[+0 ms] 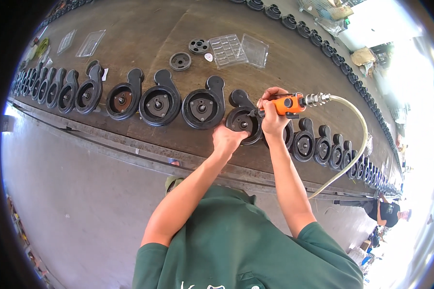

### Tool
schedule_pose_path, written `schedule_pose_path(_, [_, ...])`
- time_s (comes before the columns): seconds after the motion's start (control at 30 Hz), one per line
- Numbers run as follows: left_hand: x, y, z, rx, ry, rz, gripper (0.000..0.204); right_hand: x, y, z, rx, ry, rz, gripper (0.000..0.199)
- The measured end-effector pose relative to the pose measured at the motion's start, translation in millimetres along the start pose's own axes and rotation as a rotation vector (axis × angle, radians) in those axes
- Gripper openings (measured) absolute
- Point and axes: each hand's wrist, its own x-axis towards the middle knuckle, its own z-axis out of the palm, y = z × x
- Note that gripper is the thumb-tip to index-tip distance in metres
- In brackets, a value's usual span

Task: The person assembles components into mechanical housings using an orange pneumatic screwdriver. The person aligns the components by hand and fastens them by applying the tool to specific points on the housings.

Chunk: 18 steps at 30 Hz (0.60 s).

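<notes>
My right hand is closed around an orange air tool with a metal hose coupling. The tool's dark tip points left, at the upper rim of a black round housing; whether it touches, I cannot tell. That housing has a rounded arm at its far side and a small shaft in its middle. My left hand grips its near left rim, thumb over the edge. Just left stands a similar housing with a metal plate inside. Another housing is partly hidden behind my right wrist.
More housings line the bench edge both ways. A clear hose loops from the tool down to the right. Two black discs and clear plastic trays lie farther back. A person is at the far right.
</notes>
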Motion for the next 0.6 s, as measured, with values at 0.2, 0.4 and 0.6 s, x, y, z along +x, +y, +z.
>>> schedule_pose_path(0.2, [1.5,0.5,-2.1,0.048,0.012,-0.007,0.068,3.0,-3.5,1.0,-0.033,0.007,-0.002,0.025])
schedule_pose_path(0.4, [-4.9,9.0,-4.9,0.029,0.003,-0.01,0.07,1.4,0.6,-3.8,-0.036,-0.014,0.007,0.026])
schedule_pose_path(0.6, [2.6,-5.2,-2.2,-0.013,0.005,0.031,0.07,3.6,5.6,-9.6,-0.014,-0.23,0.064,0.024])
